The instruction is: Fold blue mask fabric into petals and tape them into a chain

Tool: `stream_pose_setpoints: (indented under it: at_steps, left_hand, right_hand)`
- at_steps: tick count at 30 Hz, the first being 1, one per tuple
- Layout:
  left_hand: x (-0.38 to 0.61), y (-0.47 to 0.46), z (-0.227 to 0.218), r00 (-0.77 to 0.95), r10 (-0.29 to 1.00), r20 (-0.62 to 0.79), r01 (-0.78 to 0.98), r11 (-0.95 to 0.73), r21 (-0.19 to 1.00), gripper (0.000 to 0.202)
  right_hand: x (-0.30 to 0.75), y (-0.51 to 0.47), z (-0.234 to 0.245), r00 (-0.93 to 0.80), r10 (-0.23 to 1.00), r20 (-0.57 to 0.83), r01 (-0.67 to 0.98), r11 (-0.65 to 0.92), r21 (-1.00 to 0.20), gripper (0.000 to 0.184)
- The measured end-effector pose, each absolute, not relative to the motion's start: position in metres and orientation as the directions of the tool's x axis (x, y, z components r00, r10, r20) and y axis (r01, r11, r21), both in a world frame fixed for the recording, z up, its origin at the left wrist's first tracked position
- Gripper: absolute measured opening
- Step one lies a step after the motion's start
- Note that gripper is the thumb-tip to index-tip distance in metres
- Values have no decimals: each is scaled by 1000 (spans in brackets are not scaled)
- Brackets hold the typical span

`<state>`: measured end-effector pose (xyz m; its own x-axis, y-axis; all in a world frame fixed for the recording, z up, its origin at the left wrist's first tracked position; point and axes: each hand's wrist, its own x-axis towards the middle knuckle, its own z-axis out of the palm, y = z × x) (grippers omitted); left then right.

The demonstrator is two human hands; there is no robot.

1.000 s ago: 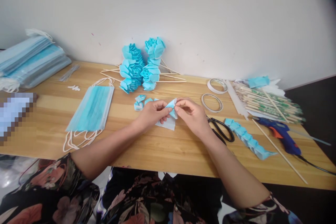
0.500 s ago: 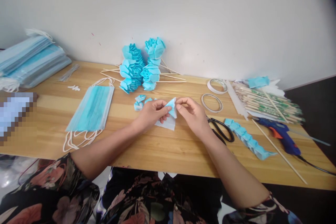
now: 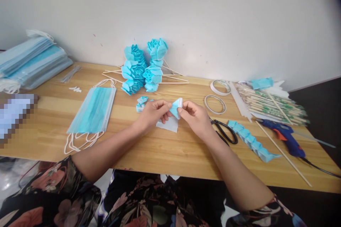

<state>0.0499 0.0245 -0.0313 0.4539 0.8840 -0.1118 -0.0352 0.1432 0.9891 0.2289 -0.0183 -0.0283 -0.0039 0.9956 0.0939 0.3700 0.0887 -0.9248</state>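
Note:
A small folded piece of blue mask fabric (image 3: 176, 108) with a white edge is pinched between my two hands, above the table. My left hand (image 3: 156, 113) has its thumb and fingers closed on the left point of the piece. On the white edge at the right, my right hand (image 3: 195, 115) pinches with thumb and forefinger. Just below them lies a white sheet (image 3: 169, 125), partly hidden by my left hand. Small folded blue pieces (image 3: 142, 103) rest behind my left hand. Black-handled scissors (image 3: 226, 131) lie beside my right wrist, their blades hidden.
Blue fabric flowers on sticks (image 3: 134, 69) stand at the wall. Face masks (image 3: 92, 110) lie left, with a bagged stack (image 3: 37, 60) behind. To the right are tape rolls (image 3: 215, 104), a bundle of sticks (image 3: 269, 103), a pleated blue strip (image 3: 250, 140) and a glue gun (image 3: 285, 136).
My right hand has moved in to pinch the white edge of the folded fabric. The piece has shifted slightly right and shows more of its blue face, with my left fingers now at its point.

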Motion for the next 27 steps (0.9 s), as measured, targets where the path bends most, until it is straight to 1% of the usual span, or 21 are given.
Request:
stream_pose_setpoints:
  at_steps: [2, 4, 7, 12, 16, 18, 20, 22, 24, 25, 27]
  left_hand:
    - [49, 27, -31, 417, 904, -92, -88, 141, 986, 36]
    - [48, 29, -31, 409, 909, -76, -100, 128, 987, 39]
    - [49, 28, -30, 460, 884, -84, -29, 109, 994, 38]
    - [51, 22, -28, 503, 857, -111, 88, 77, 993, 27]
    - [51, 21, -27, 512, 854, -98, 104, 52, 993, 25]
    - [50, 23, -27, 509, 856, -92, 91, 53, 994, 25]
    - [49, 25, -28, 496, 864, -88, 70, 61, 996, 25]
    - [47, 26, -28, 471, 878, -78, 52, 61, 997, 27]
    - [45, 27, -29, 449, 891, -69, 39, 58, 998, 28]
    - [45, 28, -28, 440, 896, -65, 33, 56, 998, 28]
    - [45, 27, -27, 435, 898, -61, 27, 55, 998, 28]
  right_hand:
    - [229, -18, -28, 11, 995, 96, 355, 86, -931, 18]
    - [229, -18, -28, 13, 995, 99, 356, 88, -930, 18]
    - [230, -17, -30, 2, 995, 102, 367, 95, -925, 19]
    - [229, -18, -32, -20, 994, 109, 381, 108, -918, 20]
    - [227, -19, -30, -42, 994, 97, 398, 105, -911, 21]
    - [230, -18, -26, -41, 994, 100, 405, 108, -908, 19]
    - [239, -15, -21, 34, 990, 134, 400, 109, -910, 15]
    - [254, -10, -13, 204, 961, 188, 358, 106, -928, 15]
    - [273, -5, -5, 396, 891, 223, 288, 110, -951, 17]
    - [282, -4, -1, 457, 859, 231, 272, 112, -956, 19]
    - [296, -3, 6, 498, 831, 248, 295, 107, -949, 22]
